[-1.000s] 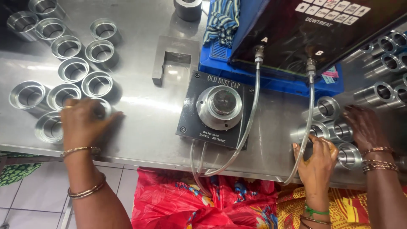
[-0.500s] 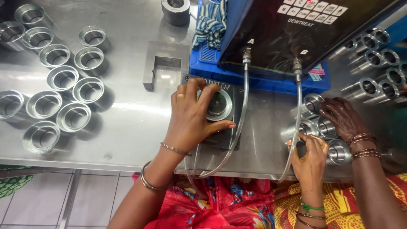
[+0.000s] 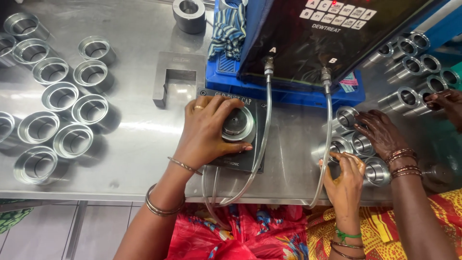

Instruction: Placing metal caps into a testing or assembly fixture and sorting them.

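My left hand (image 3: 207,130) lies over a black square gauge plate (image 3: 250,159). Its fingers grip a shiny metal ring (image 3: 237,123) seated on the plate's round post. My right hand (image 3: 345,175), with a green wristband, curls its fingertips on the rim of another metal ring (image 3: 337,146) in a cluster at the table's right. Two clear hoses (image 3: 266,120) run from the plate up to a dark control box (image 3: 327,38).
Several finished rings (image 3: 62,96) stand on the steel table (image 3: 134,168) at the left. A co-worker's hand (image 3: 380,132) with brown bangles rests on the right cluster. A grey U-shaped block (image 3: 179,72), a steel cylinder (image 3: 188,14) and a striped cloth (image 3: 230,29) lie behind the plate.
My left hand has left the rings at the left and moved right onto the gauge plate with a ring. My right hand has shifted slightly within the right cluster.
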